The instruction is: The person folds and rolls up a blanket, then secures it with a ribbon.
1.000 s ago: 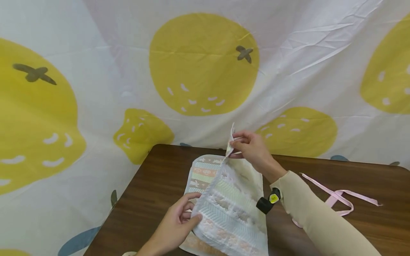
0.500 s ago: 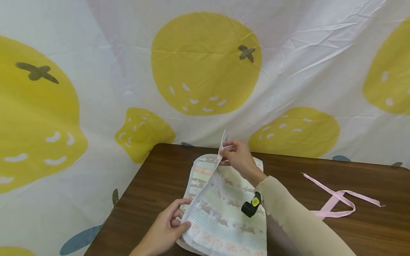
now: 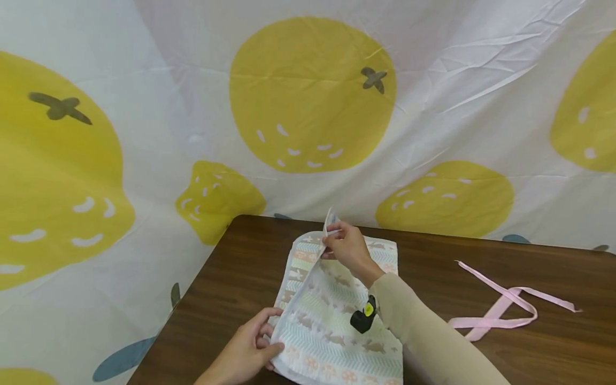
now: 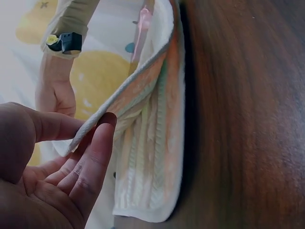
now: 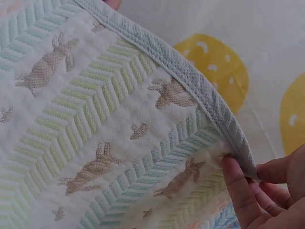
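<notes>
A quilted cloth (image 3: 332, 342), pale with rabbits, mushrooms and zigzag stripes, lies folded on the table, its upper layer partly raised. At the near left, my left hand (image 3: 243, 345) pinches the grey-white bound edge between thumb and fingers. My right hand (image 3: 350, 247) pinches the same edge farther back and holds it up. The left wrist view shows the lifted layer (image 4: 136, 83) curving away from the layer below, striped orange and green. In the right wrist view, the bound edge (image 5: 190, 86) runs taut toward my right fingertips (image 5: 233, 169). The cloth's near end is cut off.
A loose pink ribbon (image 3: 502, 310) lies crossed over itself on the dark wood table (image 3: 553, 272), right of the cloth. Behind and to the left hangs a white curtain (image 3: 183, 107) printed with lemons. My right forearm spans the cloth's right side.
My right hand has moved left and lower with the raised edge, uncovering the far right corner of the lower layer. My left hand has shifted slightly left and down, still pinching the edge.
</notes>
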Tool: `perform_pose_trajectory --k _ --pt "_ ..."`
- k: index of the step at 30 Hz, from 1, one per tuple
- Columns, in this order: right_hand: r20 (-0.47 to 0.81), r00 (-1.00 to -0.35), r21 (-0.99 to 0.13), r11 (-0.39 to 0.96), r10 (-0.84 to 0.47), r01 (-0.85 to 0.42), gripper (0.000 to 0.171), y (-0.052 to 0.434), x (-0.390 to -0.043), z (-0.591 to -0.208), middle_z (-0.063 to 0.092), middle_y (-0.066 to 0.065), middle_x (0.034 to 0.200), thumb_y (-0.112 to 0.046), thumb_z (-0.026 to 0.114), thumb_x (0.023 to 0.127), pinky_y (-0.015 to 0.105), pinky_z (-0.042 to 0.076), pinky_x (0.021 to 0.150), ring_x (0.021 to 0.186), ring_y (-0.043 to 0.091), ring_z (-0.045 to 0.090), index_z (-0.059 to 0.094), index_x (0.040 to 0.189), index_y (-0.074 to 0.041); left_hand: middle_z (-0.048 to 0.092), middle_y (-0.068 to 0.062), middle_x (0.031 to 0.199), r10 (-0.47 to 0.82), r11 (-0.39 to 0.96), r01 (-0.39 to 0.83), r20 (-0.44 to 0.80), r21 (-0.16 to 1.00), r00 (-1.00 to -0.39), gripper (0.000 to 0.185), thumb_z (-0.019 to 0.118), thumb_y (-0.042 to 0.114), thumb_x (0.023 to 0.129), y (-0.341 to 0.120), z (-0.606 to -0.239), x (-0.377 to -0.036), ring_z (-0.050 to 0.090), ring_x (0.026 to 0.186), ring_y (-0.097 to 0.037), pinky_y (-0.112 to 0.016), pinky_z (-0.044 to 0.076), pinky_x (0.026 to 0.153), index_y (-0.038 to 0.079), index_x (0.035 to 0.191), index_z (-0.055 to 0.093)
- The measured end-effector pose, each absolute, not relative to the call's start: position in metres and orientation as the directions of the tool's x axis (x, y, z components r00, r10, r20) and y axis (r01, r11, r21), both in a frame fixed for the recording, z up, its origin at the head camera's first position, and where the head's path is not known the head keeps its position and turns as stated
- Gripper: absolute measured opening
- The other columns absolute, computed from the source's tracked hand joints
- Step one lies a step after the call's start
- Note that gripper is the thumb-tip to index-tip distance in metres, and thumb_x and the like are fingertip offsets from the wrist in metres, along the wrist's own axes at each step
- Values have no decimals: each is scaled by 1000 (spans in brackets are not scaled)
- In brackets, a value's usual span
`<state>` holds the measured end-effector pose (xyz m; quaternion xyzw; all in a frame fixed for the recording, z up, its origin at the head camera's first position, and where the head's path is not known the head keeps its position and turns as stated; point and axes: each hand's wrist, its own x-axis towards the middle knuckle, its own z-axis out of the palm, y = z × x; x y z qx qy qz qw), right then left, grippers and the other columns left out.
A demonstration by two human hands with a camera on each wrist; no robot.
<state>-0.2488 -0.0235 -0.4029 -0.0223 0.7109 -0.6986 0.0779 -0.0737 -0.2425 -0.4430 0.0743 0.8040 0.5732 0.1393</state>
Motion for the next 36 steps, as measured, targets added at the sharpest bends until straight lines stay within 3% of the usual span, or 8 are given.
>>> perform_pose_trajectory --k 19,27,36 --pt "-100 -985 -993 80 -142 90 25 -34 -247 -416 64 18 96 8 59 91 35 60 66 73 25 70 58 115 4 61 -6 87 269 407 -36 -157 913 -950 57 67 -1 88 -251 -458 -75 62 63 -14 -31 55 52 -2 139 42" --pt "-92 -940 -970 243 -328 10 20 -16 -238 -424 67 19 109 -8 62 95 37 60 73 92 35 71 64 113 2 62 -7 93 140 518 -68 -163 852 -977 55 70 12 90 -254 -464 -78 61 69 -17 -28 52 55 1 137 44" --pt "-61 -882 -882 439 -467 -171 21 21 -225 -426 69 14 106 -15 61 98 40 57 76 91 31 69 68 110 1 61 -5 99 56 639 -30 -85 768 -995 48 74 16 87 -252 -467 -85 58 86 -15 -26 48 70 4 128 54"
